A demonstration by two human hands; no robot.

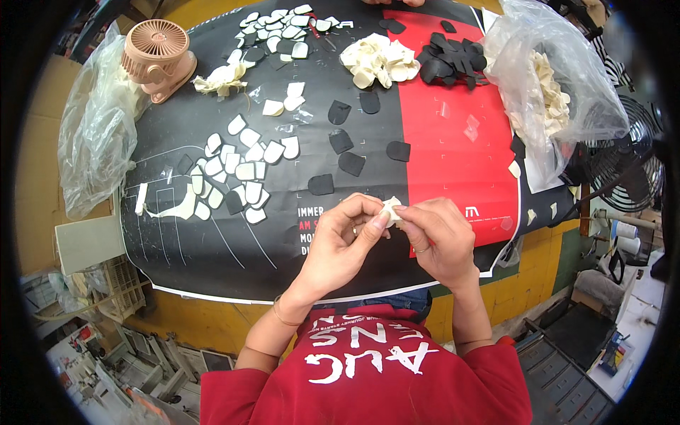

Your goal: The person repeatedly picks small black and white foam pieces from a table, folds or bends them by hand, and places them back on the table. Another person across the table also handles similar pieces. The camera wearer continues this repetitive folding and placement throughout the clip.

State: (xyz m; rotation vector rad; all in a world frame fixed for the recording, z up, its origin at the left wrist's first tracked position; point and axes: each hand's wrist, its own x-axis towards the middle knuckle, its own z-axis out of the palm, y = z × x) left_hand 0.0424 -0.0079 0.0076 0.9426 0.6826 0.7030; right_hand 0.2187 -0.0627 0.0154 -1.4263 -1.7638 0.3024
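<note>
Close in front of me, both hands pinch a small cream-coloured fabric piece between their fingertips. My left hand holds its left side with thumb and fingers, and my right hand grips its right side. The fingers hide much of its outline. Just beyond my hands lie several black pads, flat on one side and rounded on the other, spread singly. To the left is a loose cluster of similar white-faced pads. Farther off sit a heap of cream pieces and a heap of black pieces.
A black-and-red printed sheet covers the table. A pink desk fan and a plastic bag stand at left. At right are another bag with cream pieces and a black fan. Another person's hand shows at the far edge.
</note>
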